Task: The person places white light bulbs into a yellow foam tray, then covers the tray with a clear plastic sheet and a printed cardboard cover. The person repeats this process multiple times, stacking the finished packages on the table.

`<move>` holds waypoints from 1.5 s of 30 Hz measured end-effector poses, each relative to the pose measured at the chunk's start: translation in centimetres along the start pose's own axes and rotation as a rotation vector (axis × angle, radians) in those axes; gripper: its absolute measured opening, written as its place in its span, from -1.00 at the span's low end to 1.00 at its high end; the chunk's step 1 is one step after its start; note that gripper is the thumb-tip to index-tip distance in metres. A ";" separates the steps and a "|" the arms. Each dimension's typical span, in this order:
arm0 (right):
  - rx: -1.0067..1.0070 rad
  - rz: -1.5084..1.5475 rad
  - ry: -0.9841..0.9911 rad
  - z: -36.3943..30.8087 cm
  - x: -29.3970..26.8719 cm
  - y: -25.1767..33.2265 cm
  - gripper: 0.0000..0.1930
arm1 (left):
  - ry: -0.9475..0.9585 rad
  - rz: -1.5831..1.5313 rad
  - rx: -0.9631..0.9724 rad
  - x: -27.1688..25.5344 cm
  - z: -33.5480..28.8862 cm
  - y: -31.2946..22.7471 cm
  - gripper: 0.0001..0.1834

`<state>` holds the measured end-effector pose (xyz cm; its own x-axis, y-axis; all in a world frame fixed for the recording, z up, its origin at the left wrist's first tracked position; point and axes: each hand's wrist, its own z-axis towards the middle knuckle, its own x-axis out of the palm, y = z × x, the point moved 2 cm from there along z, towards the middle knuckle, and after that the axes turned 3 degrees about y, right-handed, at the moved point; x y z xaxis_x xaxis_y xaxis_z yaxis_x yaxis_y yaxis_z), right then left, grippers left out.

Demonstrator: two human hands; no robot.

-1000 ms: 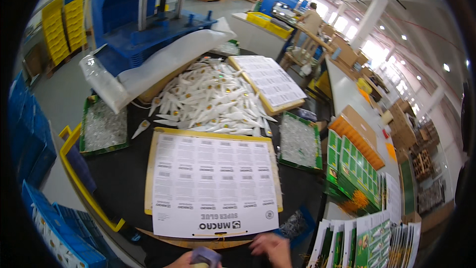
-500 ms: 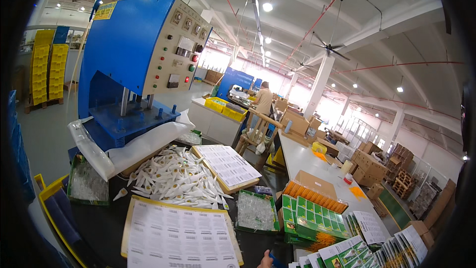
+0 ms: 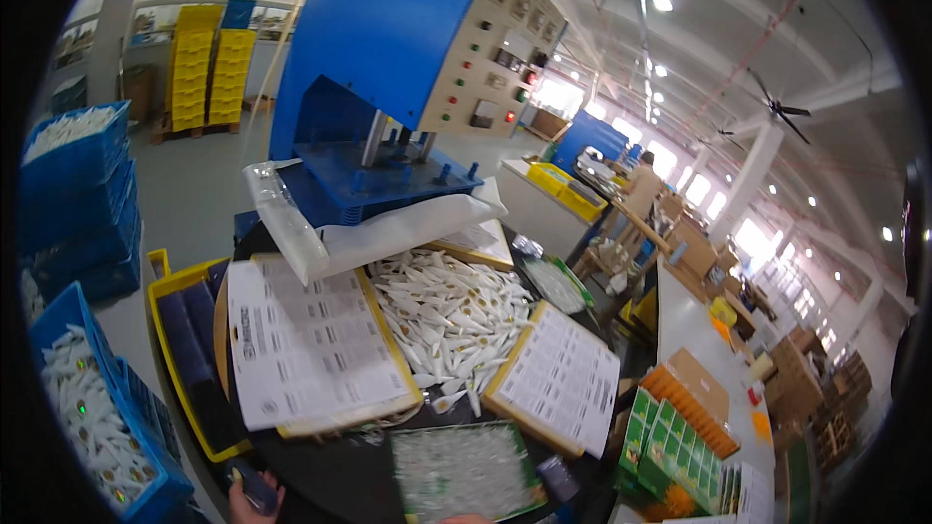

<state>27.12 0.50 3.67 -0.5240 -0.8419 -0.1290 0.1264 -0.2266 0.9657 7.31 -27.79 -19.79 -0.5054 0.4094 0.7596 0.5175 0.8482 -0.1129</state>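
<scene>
At the lower edge on the left, my left hand (image 3: 254, 512) is closed around a small dark object (image 3: 254, 489) beside a yellow tray (image 3: 183, 422). What that object is cannot be made out. Only a sliver of my right hand (image 3: 468, 519) shows at the bottom edge, under a green-edged tray of clear plastic pieces (image 3: 464, 466); its fingers are hidden. Behind that tray, white pointed tubes (image 3: 451, 315) lie heaped on a black round table (image 3: 330, 471). Printed sheets on yellow-edged boards flank the heap: a left sheet (image 3: 306, 344) and a right sheet (image 3: 563, 378).
A blue press machine (image 3: 388, 29) stands behind the table. Blue crates (image 3: 97, 408) of white tubes stand at the left. On the right, a long table (image 3: 684, 320) bears green printed cards (image 3: 680, 446) and cardboard. One person (image 3: 641, 184) stands farther back.
The view has swung left, bringing the blue crates in. The round table has turned: the front board is now at the left, and a clear-plastic tray is in front. My left hand has appeared.
</scene>
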 end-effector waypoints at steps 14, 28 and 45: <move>-1.111 -0.121 0.046 1.1 0.9 6.1 -0.91 | 0.127 -0.393 0.234 1.3 7.8 -2.1 -0.36; 0.924 1.238 -0.218 -8.4 4.7 -12.9 -0.59 | 0.190 0.239 0.771 10.1 27.1 -24.2 -0.45; 0.744 0.814 -0.506 3.3 7.1 -9.0 -0.60 | 0.200 0.381 0.798 20.7 2.5 -3.0 -0.49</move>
<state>19.48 -1.81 -5.17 -0.8075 -0.2828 0.5176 0.1441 0.7564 0.6380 -6.47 -20.98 -5.34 -0.2303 0.7071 0.6686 -0.0448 0.6786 -0.7331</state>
